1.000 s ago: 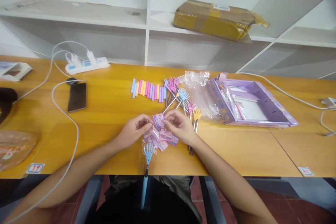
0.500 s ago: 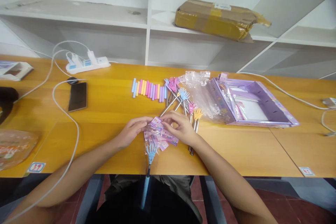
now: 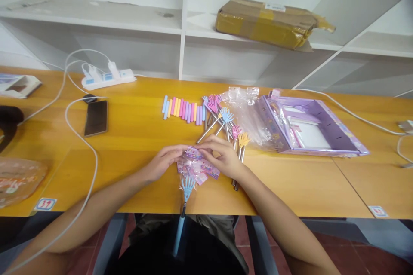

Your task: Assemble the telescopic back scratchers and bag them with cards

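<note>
Between my hands is a small purple printed card [image 3: 194, 152] at the top of a clear plastic bag. My left hand [image 3: 164, 161] pinches its left side and my right hand [image 3: 222, 154] pinches its right side. A back scratcher [image 3: 187, 187] with a light blue hand-shaped head and blue handle is inside the bag, pointing down past the table edge toward my body. More pink and purple cards [image 3: 209, 169] lie in a loose pile beneath. Behind my right hand rest several back scratchers with metal rods, among them a blue one [image 3: 226, 116] and a yellow one [image 3: 243, 140].
Several coloured tubes [image 3: 183, 110] lie in a row behind my hands. Clear plastic bags [image 3: 250, 116] lie beside an open purple box [image 3: 322, 152]. At left are a phone [image 3: 96, 118], a power strip [image 3: 109, 78] and a white cable [image 3: 96, 163]. A taped carton [image 3: 264, 23] sits on the shelf.
The purple card has turned from tilted to nearly level between my fingers and sits slightly lower. Both hands stay almost in place.
</note>
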Available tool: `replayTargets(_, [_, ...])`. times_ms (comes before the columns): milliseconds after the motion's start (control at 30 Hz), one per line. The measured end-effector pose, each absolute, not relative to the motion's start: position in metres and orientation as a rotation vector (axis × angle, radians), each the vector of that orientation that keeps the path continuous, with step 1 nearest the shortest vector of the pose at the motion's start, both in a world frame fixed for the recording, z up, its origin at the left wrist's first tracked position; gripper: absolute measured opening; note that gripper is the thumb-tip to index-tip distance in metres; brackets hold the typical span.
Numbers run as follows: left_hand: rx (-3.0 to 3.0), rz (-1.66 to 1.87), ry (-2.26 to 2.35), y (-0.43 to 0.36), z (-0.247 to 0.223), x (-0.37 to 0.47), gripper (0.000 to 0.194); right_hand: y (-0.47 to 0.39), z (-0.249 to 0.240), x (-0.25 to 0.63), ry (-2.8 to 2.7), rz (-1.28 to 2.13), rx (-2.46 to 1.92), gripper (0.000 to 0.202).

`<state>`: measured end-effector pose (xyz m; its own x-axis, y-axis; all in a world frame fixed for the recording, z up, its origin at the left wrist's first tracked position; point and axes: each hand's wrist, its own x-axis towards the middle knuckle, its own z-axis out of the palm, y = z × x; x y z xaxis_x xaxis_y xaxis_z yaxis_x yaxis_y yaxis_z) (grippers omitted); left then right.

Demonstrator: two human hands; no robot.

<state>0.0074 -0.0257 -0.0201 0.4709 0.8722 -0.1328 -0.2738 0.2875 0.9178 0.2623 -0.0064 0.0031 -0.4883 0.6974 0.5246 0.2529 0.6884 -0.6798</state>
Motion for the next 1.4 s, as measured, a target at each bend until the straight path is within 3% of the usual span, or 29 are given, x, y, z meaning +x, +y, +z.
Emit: replayTargets(1400, [0.746,0.715,0.339,-0.025,-0.005,0.001,0.056,-0.011,0.011,0.266,-1.975,0.601,-0.755,0.020])
